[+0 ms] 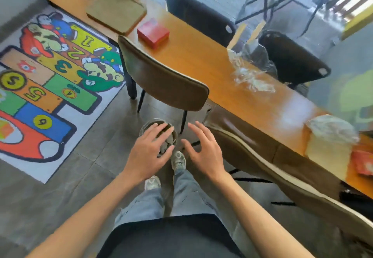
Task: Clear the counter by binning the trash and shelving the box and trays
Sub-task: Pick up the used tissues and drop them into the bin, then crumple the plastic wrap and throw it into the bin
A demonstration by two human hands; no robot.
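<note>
My left hand (150, 149) hovers with spread fingers over a small round bin (145, 127) on the floor, which holds crumpled paper. My right hand (203, 150) is open just right of the bin, holding nothing. On the wooden counter (193, 55) sit a red box (153, 32), a stack of wooden trays (116, 12) at the far left, crumpled clear plastic wrap (250, 76) near the middle, and a pale bag with plastic on top (331, 140) at the right. An orange packet (363, 163) lies beside that bag.
A brown chair (163, 76) stands between the bin and the counter, another (272, 156) to my right. Black chairs (199, 15) line the counter's far side. A colourful numbered rug (46, 88) covers the floor on the left.
</note>
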